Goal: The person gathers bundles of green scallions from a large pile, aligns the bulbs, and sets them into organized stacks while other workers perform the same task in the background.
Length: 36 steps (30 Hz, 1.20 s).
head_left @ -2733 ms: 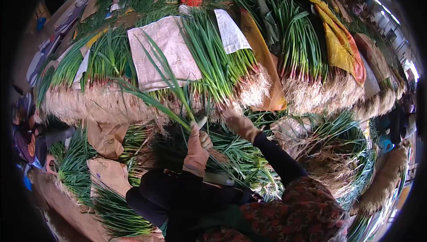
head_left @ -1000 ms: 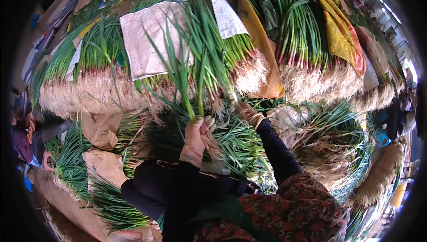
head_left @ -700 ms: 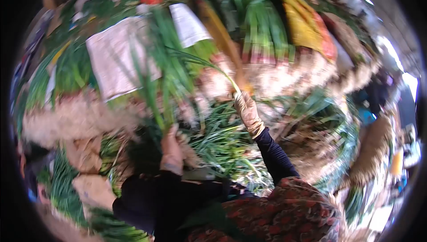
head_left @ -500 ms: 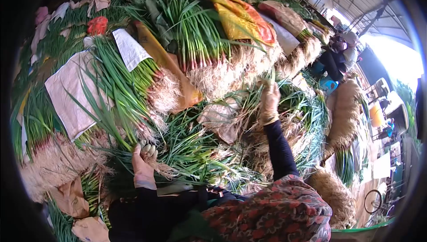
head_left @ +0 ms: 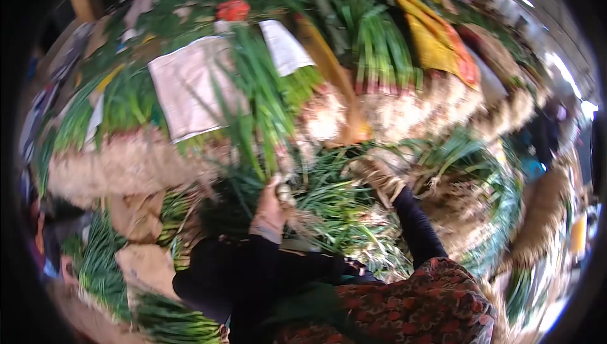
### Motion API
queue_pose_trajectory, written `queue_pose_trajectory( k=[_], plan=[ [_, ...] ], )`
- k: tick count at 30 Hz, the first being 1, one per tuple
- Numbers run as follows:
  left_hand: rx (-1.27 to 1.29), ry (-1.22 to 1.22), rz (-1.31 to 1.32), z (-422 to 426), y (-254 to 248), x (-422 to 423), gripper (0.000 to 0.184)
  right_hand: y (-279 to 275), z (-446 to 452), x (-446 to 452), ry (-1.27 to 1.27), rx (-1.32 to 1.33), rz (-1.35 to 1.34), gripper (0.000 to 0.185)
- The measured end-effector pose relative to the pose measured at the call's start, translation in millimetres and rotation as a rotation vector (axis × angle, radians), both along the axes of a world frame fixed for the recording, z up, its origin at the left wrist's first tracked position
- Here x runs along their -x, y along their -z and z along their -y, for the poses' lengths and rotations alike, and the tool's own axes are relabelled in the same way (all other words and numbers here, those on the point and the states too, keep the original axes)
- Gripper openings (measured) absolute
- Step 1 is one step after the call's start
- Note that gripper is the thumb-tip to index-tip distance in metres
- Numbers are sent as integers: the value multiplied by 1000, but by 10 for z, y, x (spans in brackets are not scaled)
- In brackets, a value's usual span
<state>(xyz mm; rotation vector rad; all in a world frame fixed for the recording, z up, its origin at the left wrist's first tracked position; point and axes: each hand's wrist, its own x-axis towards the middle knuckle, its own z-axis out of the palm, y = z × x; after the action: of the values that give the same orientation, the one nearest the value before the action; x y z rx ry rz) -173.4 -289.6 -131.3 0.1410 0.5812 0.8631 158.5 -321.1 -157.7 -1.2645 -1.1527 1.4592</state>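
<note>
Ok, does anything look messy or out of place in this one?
The loose greens between the left hand and the right hand lie jumbled, pointing different ways, whereas the bunches beyond lie in rows, roots on the near side. Blur hides whether anything is damaged.

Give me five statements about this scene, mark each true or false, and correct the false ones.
1. The left hand grips green stalks. True.
2. The two hands are touching. False: the right hand is apart from the left.
3. A pale sheet lies over some of the leaves. True.
4. The yellow-and-orange sack lies under the left hand. False: it lies beyond both hands, at the upper right.
5. The right sleeve is dark. True.
</note>
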Motion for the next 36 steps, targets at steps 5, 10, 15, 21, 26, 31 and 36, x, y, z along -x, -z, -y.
queue_pose_trajectory(
  k=[5, 10, 15, 21, 26, 31, 36],
  plan=[
    [23, 49, 8, 99, -137, 101, 26, -445, -678, 1952, -167, 259, -261, 39],
    [-38, -104, -192, 108, -211, 76, 26, -263, -792, 2277, -85, 254, -476, 23],
    [-83, 46, 278, 8, -159, 110, 29, -285, -843, 2154, -118, 638, -726, 37],
    [-190, -211, -154, -44, -121, 136, 29, 586, -1111, 2292, -211, 46, -194, 22],
    [-332, -436, -856, -42, -270, 33, 24, 765, -1244, 1947, -526, -153, 1266, 21],
    [-102, -408, -534, -223, -116, 105, 21, 911, -1112, 1767, -770, -565, 1168, 24],
    [106, -385, -349, -306, 98, 75, 20, 625, -1445, 1792, -218, -557, 1060, 23]
  ],
)
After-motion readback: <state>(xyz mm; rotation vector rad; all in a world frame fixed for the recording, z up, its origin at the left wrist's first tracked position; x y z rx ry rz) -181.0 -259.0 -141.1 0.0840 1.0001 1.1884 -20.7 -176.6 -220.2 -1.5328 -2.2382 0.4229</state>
